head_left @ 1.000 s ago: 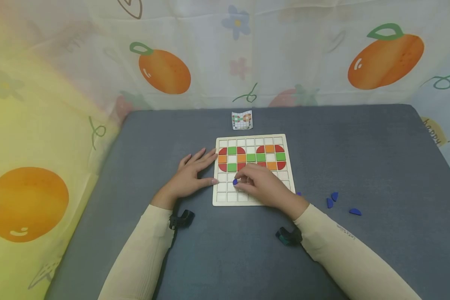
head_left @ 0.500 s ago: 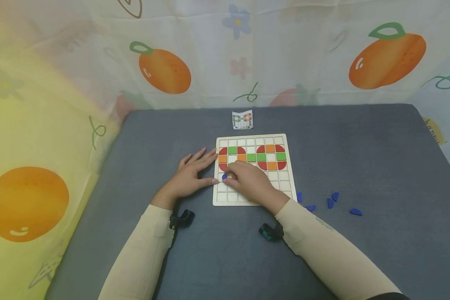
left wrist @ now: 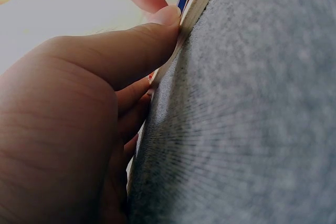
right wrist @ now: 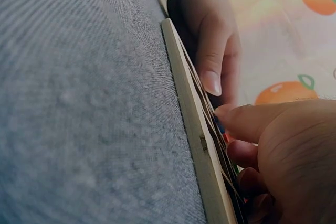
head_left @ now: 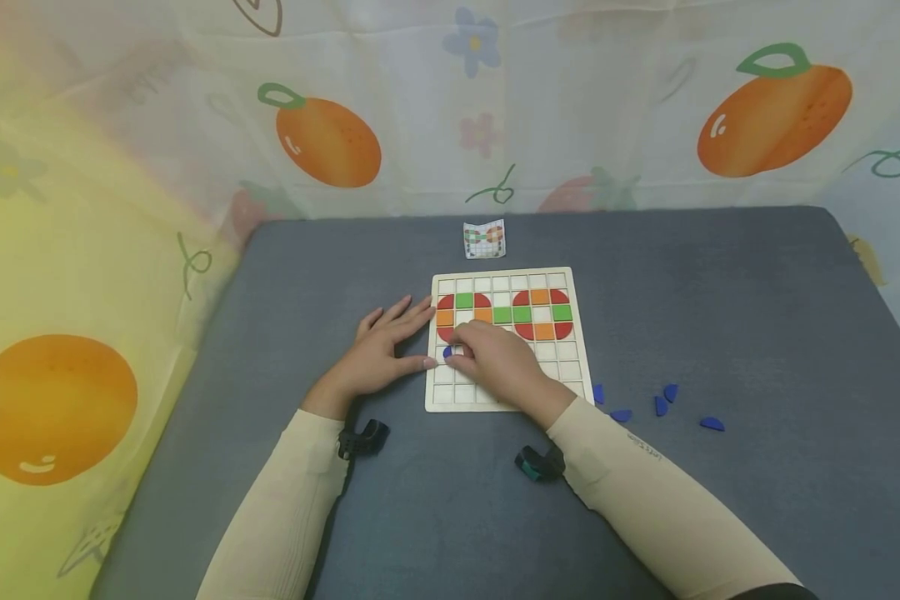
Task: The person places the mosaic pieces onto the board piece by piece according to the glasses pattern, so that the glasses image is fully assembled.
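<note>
A pale wooden grid board [head_left: 570, 387] lies on the dark grey table, with red, orange and green tiles [head_left: 543, 315] set in its upper rows. My right hand [head_left: 498, 358] is over the board's left part, pinching a small blue tile [head_left: 447, 353] between thumb and fingertips, low over a cell below the left red corner tile. In the right wrist view a bit of blue [right wrist: 219, 125] shows by the thumb tip. My left hand [head_left: 378, 358] lies along the board's left edge, fingers spread, thumb and fingertips touching the rim. My right hand hides several cells.
Several loose blue tiles [head_left: 661, 407] lie on the table [head_left: 757, 333] right of the board. A small paper card [head_left: 484, 240] with a coloured grid pattern lies behind the board. A fruit-print cloth [head_left: 600, 100] hangs behind the table.
My right hand has moved left across the board with the blue tile, then stayed almost still. Blue tiles by the board's lower right corner have come into view. My left hand has not moved.
</note>
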Demonstrator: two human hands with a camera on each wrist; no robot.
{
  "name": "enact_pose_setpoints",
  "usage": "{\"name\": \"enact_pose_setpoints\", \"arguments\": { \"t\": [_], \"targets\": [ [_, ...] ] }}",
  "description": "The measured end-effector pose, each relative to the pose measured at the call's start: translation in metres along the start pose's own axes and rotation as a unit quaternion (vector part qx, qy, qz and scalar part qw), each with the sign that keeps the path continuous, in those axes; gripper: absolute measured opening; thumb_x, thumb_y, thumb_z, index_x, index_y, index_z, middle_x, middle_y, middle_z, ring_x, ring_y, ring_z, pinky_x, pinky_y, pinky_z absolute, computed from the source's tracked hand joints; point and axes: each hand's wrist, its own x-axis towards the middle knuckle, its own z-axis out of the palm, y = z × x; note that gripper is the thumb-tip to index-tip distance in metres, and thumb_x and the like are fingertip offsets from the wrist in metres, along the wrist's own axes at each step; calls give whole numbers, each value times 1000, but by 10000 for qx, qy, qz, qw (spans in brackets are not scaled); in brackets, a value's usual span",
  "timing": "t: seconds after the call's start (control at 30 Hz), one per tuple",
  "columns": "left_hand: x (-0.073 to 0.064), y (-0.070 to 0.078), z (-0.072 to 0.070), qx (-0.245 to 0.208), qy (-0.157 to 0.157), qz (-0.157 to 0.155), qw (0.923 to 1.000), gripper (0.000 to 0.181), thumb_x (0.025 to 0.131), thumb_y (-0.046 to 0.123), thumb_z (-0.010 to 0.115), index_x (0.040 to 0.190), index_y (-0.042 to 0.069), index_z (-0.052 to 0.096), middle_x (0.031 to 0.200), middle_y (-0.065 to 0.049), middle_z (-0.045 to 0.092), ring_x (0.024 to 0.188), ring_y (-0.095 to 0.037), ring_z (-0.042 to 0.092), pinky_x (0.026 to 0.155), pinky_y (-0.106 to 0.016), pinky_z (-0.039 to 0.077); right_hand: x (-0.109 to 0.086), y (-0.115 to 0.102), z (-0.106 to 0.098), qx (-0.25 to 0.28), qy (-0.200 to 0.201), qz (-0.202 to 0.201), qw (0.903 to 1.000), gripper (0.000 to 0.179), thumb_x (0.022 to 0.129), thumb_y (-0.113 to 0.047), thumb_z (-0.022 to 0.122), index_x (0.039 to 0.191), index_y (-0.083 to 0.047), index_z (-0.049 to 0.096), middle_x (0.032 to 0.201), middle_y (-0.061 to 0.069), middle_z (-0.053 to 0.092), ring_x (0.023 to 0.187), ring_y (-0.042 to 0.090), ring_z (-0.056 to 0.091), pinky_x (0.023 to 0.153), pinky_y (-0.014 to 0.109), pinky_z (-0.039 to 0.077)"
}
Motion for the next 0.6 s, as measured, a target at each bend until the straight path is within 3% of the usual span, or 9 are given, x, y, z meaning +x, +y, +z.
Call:
{"name": "enact_pose_setpoints", "arguments": {
  "t": [0.27, 0.6],
  "targets": [
    [0, 0, 0, -11, 40, 61, 10000, 89, 100, 45, 81, 173, 21, 35, 177, 11, 25, 166, -20, 8, 126, -57, -5, 2, -2, 1, -132, 60, -105, 9998, 23, 108, -28, 74, 126, -16, 80, 105, -3, 71, 89, 13, 64, 76, 37, 54],
    [2, 1, 0, -4, 45, 79, 10000, 89, 99, 45, 81, 172, 22, 36, 177, 13, 25, 165, -20, 8, 126, -58, -4, 2, -1, 0, -128, -26, -26, 9999, 25, 107, -26, 74, 129, -16, 77, 93, -6, 62, 78, 11, 55, 66, 34, 47]
  ]
}}
